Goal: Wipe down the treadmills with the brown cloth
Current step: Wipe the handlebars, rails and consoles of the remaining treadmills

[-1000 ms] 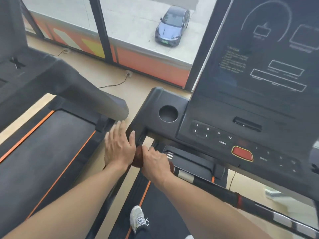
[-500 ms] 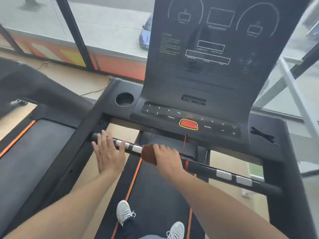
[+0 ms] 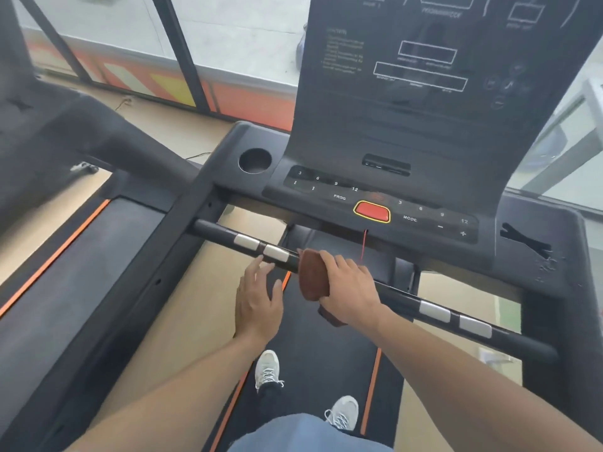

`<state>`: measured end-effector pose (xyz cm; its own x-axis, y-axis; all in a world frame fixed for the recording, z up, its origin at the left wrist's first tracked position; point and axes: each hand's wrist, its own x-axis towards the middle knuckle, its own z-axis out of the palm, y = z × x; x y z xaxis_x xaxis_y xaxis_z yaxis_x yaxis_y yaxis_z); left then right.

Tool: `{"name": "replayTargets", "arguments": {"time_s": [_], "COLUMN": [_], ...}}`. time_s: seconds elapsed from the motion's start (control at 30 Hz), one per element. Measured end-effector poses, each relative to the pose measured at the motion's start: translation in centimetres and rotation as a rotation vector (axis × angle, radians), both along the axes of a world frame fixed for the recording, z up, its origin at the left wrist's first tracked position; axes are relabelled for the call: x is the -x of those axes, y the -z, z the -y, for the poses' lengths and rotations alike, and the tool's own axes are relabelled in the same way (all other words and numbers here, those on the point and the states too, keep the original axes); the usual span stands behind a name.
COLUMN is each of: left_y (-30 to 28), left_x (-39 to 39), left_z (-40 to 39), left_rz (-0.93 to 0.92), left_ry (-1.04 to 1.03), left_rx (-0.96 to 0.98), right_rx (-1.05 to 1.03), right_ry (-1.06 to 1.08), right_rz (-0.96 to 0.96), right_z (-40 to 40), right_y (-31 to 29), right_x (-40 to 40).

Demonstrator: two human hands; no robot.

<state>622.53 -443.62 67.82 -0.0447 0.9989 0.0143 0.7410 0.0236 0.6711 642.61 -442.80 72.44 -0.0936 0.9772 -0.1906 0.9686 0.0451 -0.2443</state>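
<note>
Head view: the right hand (image 3: 350, 288) grips the brown cloth (image 3: 314, 275), wrapped over the treadmill's crossbar (image 3: 401, 298) near its middle. The cloth looks soft and light, best held bunched around the bar. The left hand (image 3: 259, 301) is relaxed, empty, fingertips just beside 1 of 4 silver sensor plates (image 3: 275, 253). 2 treadmills visible, 1 cloth.

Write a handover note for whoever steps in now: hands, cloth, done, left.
Right hand: grips the brown cloth, wrapped round the front handlebar near its middle.
Left hand: open, fingertips by the silver pads on the bar, holding nothing.
Done: cannot tell which parts are already wiped.
Left: probably the bar's right stretch, the console, and the neighbouring treadmill to the left.
</note>
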Motion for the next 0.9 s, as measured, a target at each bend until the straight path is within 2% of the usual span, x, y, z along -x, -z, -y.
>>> {"name": "replayTargets", "arguments": {"time_s": [0.03,0.1,0.13,0.2,0.3,0.57,0.77,0.9], "left_y": [0.6,0.4,0.3,-0.3,-1.3,-0.7,-0.1,0.7], "left_x": [-0.1,-0.8,-1.3,-1.7,-1.2,5.2,7.5,9.7], "left_z": [0.2,-0.2,-0.6,-1.5,-3.2,-6.3,-6.4,-6.1], "left_rz": [0.089,0.391,0.532,0.707,0.851,0.848,0.872,0.809], "left_ry": [-0.069,-0.135,-0.138,-0.099,-0.114,-0.181,-0.435,-0.484], "left_rx": [0.127,0.472,0.573,0.67,0.761,0.799,0.616,0.627], "right_rx": [-0.012,-0.036,-0.038,-0.031,-0.023,-0.037,-0.011,0.011], "right_ry": [0.004,0.006,0.003,-0.025,-0.052,-0.084,-0.173,-0.229], "right_rz": [0.022,0.056,0.062,0.056,0.039,0.083,0.012,-0.048], "right_z": [0.0,-0.5,-0.9,-1.8,-3.7,-6.6,-11.3,-14.7], "right_y": [0.2,0.5,0.6,0.6,0.4,0.9,0.6,0.4], "right_x": [0.4,1.1,1.5,2.4,4.5,8.7,15.2,20.1]}}
